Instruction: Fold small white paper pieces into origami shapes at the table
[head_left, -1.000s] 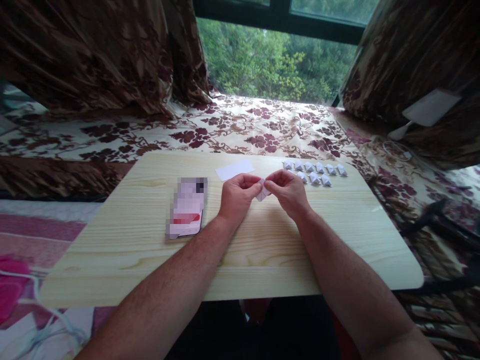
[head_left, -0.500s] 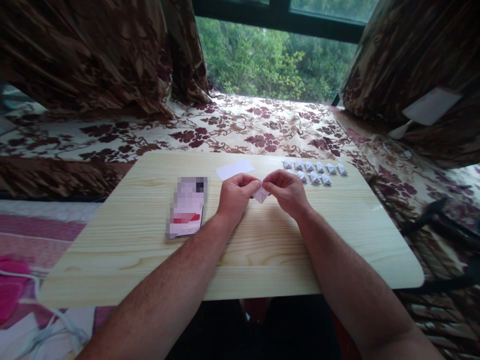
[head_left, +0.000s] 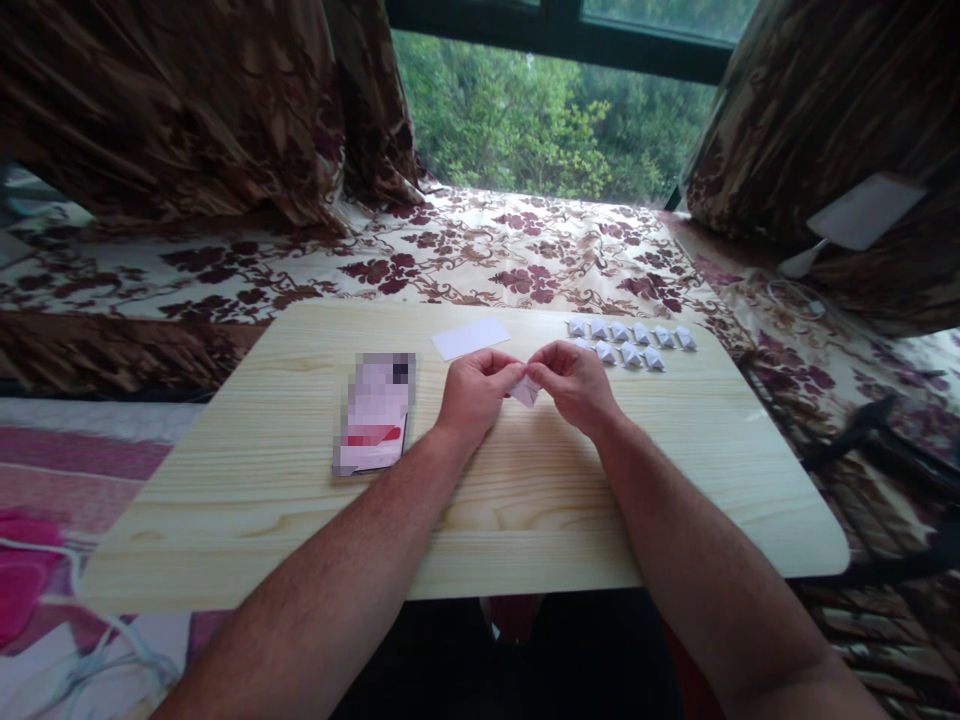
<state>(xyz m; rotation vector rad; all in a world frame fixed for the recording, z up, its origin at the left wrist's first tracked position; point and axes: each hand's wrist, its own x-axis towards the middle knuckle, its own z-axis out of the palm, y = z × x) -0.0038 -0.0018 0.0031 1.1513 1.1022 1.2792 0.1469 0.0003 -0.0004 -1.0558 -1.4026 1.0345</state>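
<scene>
Holding a small white folded paper [head_left: 528, 392] with two hands, over the middle of the table [head_left: 525, 560]. Pinching one side tight with the thumb and finger of the left hand [head_left: 478, 393], and the other side the same way with the right hand [head_left: 579, 385]. Keeping both hands close together, almost meeting at the top of the folded paper, with one corner poking down toward the near edge. Cannot tell whether touching the wood or just above it. Curling the other fingers in, too hidden to see well. Stretching two bare arms [head_left: 367, 520] across the near edge of the table.

Just behind the left hand, lying flat, a plain white sheet [head_left: 471, 338]. Behind the right hand and off to its right, two rows of little pointy white paper shapes [head_left: 631, 356]: six in the back row, at least four in the front row, with one partly hidden by the right hand. To the left of the left hand, near the arm, a phone [head_left: 375, 410], lying flat, blurred into little squares.

Past the table, a flowery cloth [head_left: 525, 250], then a window [head_left: 525, 120] full of green trees, between two dark flowery curtains [head_left: 225, 110]. Over on the right, a white lamp [head_left: 866, 212]. Down on the left, a bright pink thing [head_left: 26, 580] and some white cords [head_left: 75, 570].
</scene>
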